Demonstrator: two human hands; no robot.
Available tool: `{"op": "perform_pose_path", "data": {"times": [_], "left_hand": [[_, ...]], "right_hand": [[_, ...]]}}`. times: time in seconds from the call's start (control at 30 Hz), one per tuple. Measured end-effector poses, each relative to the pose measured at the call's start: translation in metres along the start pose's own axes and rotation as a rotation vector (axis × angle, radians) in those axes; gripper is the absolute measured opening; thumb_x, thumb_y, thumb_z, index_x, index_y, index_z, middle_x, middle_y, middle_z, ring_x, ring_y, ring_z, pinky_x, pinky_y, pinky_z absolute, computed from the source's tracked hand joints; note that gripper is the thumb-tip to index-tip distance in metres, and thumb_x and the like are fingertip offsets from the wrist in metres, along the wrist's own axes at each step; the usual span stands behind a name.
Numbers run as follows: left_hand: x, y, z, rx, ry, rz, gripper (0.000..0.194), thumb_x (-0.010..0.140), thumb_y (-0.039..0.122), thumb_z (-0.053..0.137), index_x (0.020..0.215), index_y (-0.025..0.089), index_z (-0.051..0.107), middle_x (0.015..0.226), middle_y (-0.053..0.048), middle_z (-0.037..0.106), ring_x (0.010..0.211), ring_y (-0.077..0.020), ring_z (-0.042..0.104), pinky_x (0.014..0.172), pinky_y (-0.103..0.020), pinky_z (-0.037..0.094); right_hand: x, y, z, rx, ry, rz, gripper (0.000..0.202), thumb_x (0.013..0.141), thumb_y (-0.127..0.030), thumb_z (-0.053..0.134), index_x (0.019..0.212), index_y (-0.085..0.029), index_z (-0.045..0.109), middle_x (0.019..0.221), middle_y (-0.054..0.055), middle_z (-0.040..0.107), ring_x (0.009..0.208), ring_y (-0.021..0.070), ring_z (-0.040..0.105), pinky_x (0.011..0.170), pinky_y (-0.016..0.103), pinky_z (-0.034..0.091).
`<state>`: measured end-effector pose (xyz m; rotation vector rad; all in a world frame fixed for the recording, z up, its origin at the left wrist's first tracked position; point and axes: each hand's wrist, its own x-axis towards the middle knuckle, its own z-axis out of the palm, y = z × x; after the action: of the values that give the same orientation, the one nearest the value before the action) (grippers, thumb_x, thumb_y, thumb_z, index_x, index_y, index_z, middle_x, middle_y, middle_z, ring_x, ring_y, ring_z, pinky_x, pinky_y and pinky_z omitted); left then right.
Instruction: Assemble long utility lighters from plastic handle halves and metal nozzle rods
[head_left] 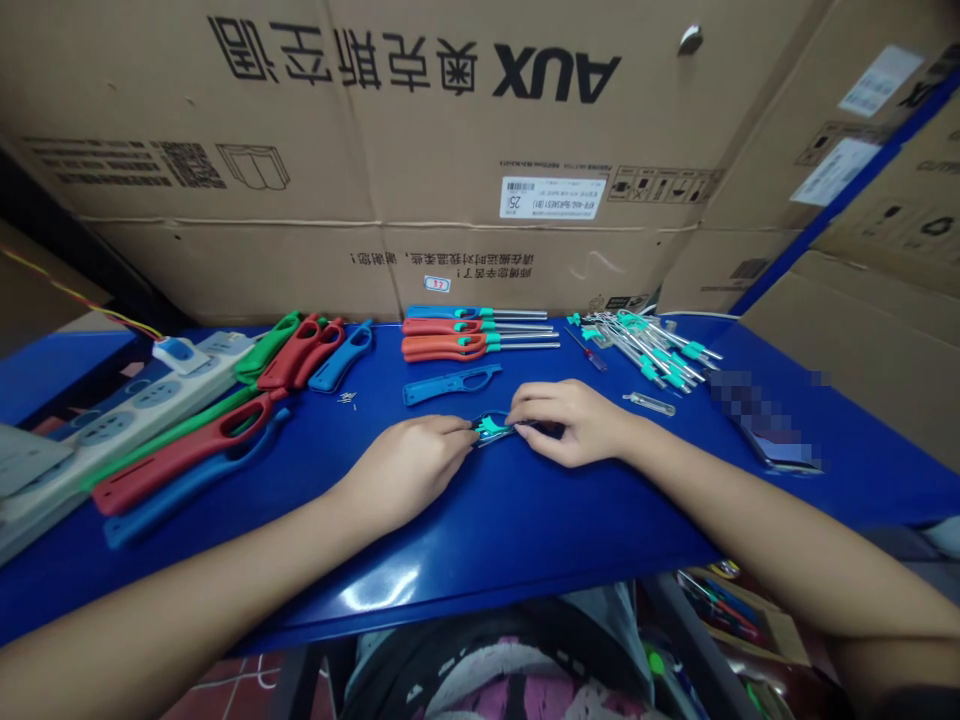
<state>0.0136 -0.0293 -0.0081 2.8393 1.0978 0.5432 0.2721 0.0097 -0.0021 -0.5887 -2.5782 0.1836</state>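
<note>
Utility lighter [495,435] between both hands, teal trigger piece [489,426] showing

Left hand [426,455]: fingers together at one end, thumb hidden, pinching or not impossible to say. Right hand [568,420]: thumb and forefinger pinching the other end. Just beyond both hands: blue handle shell [441,387]; farther out, stacked lighters [442,345]. Beyond right hand, rightward: teal-fitted metal nozzles [660,358].

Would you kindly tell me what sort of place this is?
Likely an assembly bench: coloured handle shells at left, a heap of metal rods with green fittings at right, and lighter-like pieces lined up between.
</note>
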Motion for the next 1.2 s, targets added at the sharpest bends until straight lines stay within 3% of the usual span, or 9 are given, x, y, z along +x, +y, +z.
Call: {"op": "perform_pose_path", "data": {"times": [0.17, 0.33, 0.47, 0.53, 0.73, 0.83, 0.93, 1.07, 1.2], "left_hand": [[0.001, 0.002, -0.003, 0.084, -0.109, -0.01, 0.028, 0.101, 0.02, 0.045, 0.108, 0.016, 0.071, 0.104, -0.011, 0.076, 0.097, -0.0266, 0.073, 0.087, -0.04, 0.06], [0.002, 0.009, -0.012, 0.07, -0.175, -0.108, 0.026, 0.098, 0.016, 0.046, 0.111, 0.016, 0.069, 0.095, -0.012, 0.076, 0.087, -0.0265, 0.074, 0.08, -0.037, 0.059], [0.003, 0.01, -0.016, 0.063, -0.244, -0.188, 0.024, 0.098, 0.018, 0.047, 0.111, 0.016, 0.067, 0.082, -0.01, 0.074, 0.076, -0.0254, 0.074, 0.072, -0.033, 0.057], [0.003, 0.009, -0.016, 0.051, -0.254, -0.218, 0.022, 0.098, 0.02, 0.049, 0.112, 0.017, 0.067, 0.079, -0.009, 0.074, 0.073, -0.0249, 0.074, 0.07, -0.032, 0.057], [0.002, -0.004, -0.01, -0.017, -0.174, -0.179, 0.034, 0.096, 0.021, 0.054, 0.129, 0.019, 0.061, 0.101, -0.011, 0.077, 0.092, -0.026, 0.075, 0.084, -0.036, 0.059], [0.002, -0.01, -0.007, -0.032, -0.14, -0.114, 0.039, 0.098, 0.023, 0.052, 0.137, 0.018, 0.056, 0.117, -0.012, 0.073, 0.102, -0.0267, 0.073, 0.09, -0.039, 0.059], [0.003, -0.012, -0.004, -0.037, -0.102, -0.047, 0.04, 0.099, 0.022, 0.051, 0.139, 0.016, 0.054, 0.121, -0.013, 0.071, 0.104, -0.0262, 0.071, 0.089, -0.04, 0.059], [0.004, -0.011, 0.0, -0.064, -0.066, 0.017, 0.037, 0.1, 0.018, 0.046, 0.136, 0.015, 0.057, 0.116, -0.012, 0.07, 0.105, -0.0231, 0.069, 0.091, -0.037, 0.058], [0.005, -0.009, 0.001, -0.037, -0.075, 0.004, 0.04, 0.101, 0.019, 0.044, 0.139, 0.014, 0.055, 0.115, -0.014, 0.07, 0.101, -0.0238, 0.07, 0.088, -0.037, 0.059]], "right_hand": [[0.001, 0.009, -0.03, -0.264, -0.104, 0.176, 0.024, 0.094, -0.026, 0.047, 0.101, -0.018, 0.068, 0.101, 0.007, 0.069, 0.077, 0.0152, 0.062, 0.064, 0.026, 0.041], [-0.008, 0.018, -0.064, -0.583, -0.404, 0.689, 0.023, 0.088, -0.029, 0.05, 0.097, -0.017, 0.067, 0.102, 0.011, 0.068, 0.079, 0.0214, 0.064, 0.06, 0.029, 0.036], [-0.019, 0.023, -0.08, -0.541, -0.628, 0.989, 0.039, 0.079, -0.029, 0.063, 0.115, -0.015, 0.064, 0.114, 0.016, 0.068, 0.09, 0.0273, 0.067, 0.061, 0.029, 0.041], [-0.02, 0.023, -0.084, -0.503, -0.702, 1.104, 0.042, 0.076, -0.028, 0.068, 0.114, -0.013, 0.066, 0.106, 0.016, 0.071, 0.084, 0.0269, 0.069, 0.059, 0.029, 0.042], [-0.011, 0.02, -0.084, -0.417, -0.853, 1.266, 0.013, 0.07, -0.011, 0.068, 0.081, -0.011, 0.074, 0.065, 0.01, 0.069, 0.059, 0.021, 0.067, 0.055, 0.029, 0.047], [-0.011, 0.02, -0.083, -0.493, -0.831, 1.236, 0.02, 0.068, -0.007, 0.066, 0.085, -0.012, 0.075, 0.067, 0.01, 0.07, 0.063, 0.0223, 0.068, 0.056, 0.028, 0.048], [-0.012, 0.02, -0.081, -0.582, -0.756, 1.169, 0.025, 0.073, -0.014, 0.064, 0.096, -0.011, 0.074, 0.085, 0.016, 0.073, 0.077, 0.0268, 0.07, 0.06, 0.03, 0.047], [-0.009, 0.018, -0.072, -0.679, -0.45, 1.004, 0.025, 0.083, -0.028, 0.055, 0.096, -0.013, 0.07, 0.094, 0.019, 0.072, 0.085, 0.03, 0.068, 0.063, 0.033, 0.044], [-0.001, 0.013, -0.046, -0.331, -0.11, 0.732, 0.015, 0.081, -0.029, 0.057, 0.09, -0.019, 0.063, 0.083, 0.005, 0.071, 0.072, 0.0185, 0.064, 0.062, 0.027, 0.04]]}}
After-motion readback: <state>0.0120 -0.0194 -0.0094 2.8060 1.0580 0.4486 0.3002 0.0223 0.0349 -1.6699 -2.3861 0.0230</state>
